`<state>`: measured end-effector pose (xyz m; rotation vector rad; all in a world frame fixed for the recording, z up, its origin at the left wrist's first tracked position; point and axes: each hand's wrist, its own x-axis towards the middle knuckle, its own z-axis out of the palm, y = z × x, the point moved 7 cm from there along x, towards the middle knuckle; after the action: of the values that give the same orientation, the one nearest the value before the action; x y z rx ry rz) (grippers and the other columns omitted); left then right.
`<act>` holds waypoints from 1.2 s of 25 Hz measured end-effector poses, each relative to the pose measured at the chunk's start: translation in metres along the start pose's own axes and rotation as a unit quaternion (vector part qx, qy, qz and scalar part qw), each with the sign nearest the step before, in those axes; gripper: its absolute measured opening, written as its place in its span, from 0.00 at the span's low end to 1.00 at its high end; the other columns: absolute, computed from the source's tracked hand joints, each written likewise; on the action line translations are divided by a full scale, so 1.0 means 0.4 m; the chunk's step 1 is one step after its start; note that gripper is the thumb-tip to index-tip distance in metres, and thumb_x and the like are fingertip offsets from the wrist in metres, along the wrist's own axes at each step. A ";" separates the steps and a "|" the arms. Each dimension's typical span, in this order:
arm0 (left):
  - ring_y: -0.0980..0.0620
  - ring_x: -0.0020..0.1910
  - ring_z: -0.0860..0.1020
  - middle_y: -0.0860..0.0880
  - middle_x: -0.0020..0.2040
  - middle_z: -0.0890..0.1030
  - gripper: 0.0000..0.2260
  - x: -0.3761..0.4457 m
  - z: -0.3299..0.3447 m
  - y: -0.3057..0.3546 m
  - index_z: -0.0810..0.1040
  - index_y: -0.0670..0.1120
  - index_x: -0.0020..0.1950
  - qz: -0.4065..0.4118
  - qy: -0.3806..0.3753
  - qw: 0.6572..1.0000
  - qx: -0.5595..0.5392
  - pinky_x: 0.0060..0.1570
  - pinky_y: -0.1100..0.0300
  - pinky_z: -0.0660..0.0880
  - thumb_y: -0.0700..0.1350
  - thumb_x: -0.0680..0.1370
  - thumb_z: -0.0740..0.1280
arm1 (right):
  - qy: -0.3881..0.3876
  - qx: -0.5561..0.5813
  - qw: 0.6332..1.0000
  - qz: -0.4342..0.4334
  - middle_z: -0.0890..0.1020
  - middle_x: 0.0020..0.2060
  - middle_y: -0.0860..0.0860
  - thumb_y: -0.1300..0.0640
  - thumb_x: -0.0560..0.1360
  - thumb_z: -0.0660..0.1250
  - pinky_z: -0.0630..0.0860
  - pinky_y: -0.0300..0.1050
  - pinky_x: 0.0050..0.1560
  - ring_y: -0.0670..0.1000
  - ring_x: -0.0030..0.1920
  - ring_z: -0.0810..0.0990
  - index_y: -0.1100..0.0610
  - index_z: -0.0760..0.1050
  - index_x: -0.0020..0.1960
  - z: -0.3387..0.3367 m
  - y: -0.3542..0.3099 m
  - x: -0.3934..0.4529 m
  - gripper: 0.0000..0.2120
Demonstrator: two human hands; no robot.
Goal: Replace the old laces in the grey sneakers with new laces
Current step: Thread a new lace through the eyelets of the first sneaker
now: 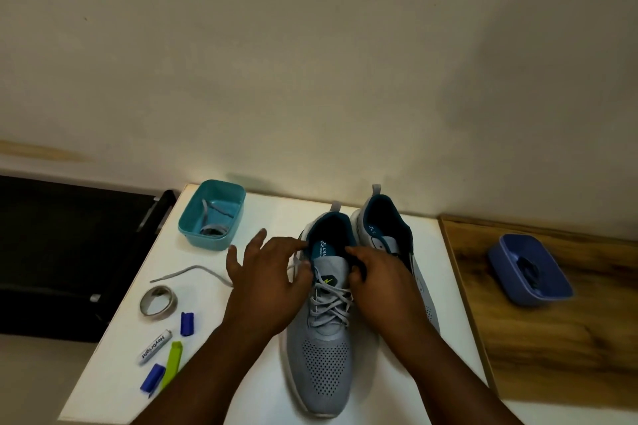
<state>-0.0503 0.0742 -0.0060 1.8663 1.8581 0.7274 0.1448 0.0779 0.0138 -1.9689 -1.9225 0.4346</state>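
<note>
Both hands working at the near grey sneaker (322, 331) on the white table (241, 373): left hand (266, 272) pinching the grey lace (193, 271) beside the tongue, right hand (378, 281) fingers curling over the collar, grip unclear. Second sneaker (386, 228) sitting just right of it; teal tub (212, 214) well left.

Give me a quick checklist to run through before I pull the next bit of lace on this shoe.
1. Near shoe flat on the white table: ok.
2. Left hand on the lace by the top eyelets: ok, thumb and a finger seem to pinch it.
3. Right hand on the shoe's other side: ok, fingers curled at the collar; what they pinch, cannot tell.
4. Lace free of knots: cannot tell, hands cover the top.
5. Loose lace end clear of the tape roll: ok.
6. Second shoe laced: cannot tell.
</note>
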 end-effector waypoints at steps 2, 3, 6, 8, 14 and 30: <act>0.53 0.75 0.66 0.61 0.61 0.79 0.18 0.005 -0.001 -0.022 0.78 0.60 0.55 -0.034 -0.019 0.999 0.001 0.77 0.39 0.47 0.69 0.78 0.56 | 0.000 -0.001 1.000 -0.001 0.84 0.61 0.48 0.56 0.82 0.62 0.75 0.41 0.57 0.49 0.58 0.82 0.46 0.77 0.70 -0.001 0.000 0.000 0.18; 0.54 0.67 0.72 0.61 0.55 0.80 0.17 0.007 0.001 -0.034 0.78 0.60 0.49 -0.040 -0.028 0.999 0.001 0.76 0.39 0.51 0.69 0.79 0.57 | -0.001 -0.002 1.000 -0.001 0.84 0.61 0.47 0.56 0.82 0.62 0.75 0.41 0.58 0.49 0.58 0.82 0.46 0.77 0.71 -0.001 0.000 0.002 0.18; 0.56 0.43 0.74 0.59 0.39 0.77 0.15 0.016 -0.013 -0.037 0.76 0.57 0.42 -0.016 -0.009 1.000 0.005 0.62 0.41 0.70 0.63 0.80 0.57 | -0.004 -0.009 1.000 -0.003 0.83 0.62 0.47 0.56 0.82 0.62 0.77 0.43 0.59 0.49 0.59 0.82 0.46 0.76 0.71 -0.001 0.000 0.004 0.19; 0.51 0.41 0.76 0.54 0.39 0.77 0.15 0.021 -0.053 -0.050 0.78 0.51 0.44 -0.039 0.092 0.995 0.016 0.49 0.46 0.75 0.59 0.81 0.59 | -0.006 -0.014 1.000 -0.008 0.84 0.60 0.47 0.56 0.81 0.62 0.77 0.41 0.56 0.48 0.58 0.82 0.46 0.77 0.70 0.003 -0.007 -0.003 0.19; 0.50 0.48 0.78 0.49 0.56 0.74 0.11 -0.001 -0.040 -0.085 0.75 0.47 0.57 -0.096 0.110 0.985 -0.088 0.46 0.52 0.74 0.54 0.81 0.65 | 0.014 -0.021 1.000 -0.004 0.85 0.59 0.47 0.55 0.82 0.62 0.76 0.40 0.52 0.49 0.56 0.83 0.47 0.78 0.69 0.003 -0.001 -0.012 0.17; 0.54 0.41 0.83 0.50 0.39 0.85 0.13 -0.126 -0.140 0.155 0.82 0.48 0.48 -0.203 -0.205 0.902 -0.322 0.50 0.54 0.77 0.53 0.83 0.62 | 0.065 0.226 0.970 -0.058 0.78 0.47 0.44 0.32 0.79 0.59 0.79 0.44 0.46 0.44 0.47 0.79 0.45 0.79 0.47 -0.064 -0.076 -0.036 0.19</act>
<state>-0.0353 0.0179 0.0722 1.0622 1.4220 0.6311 0.1288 0.0629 0.0500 -1.5444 -1.6666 0.6301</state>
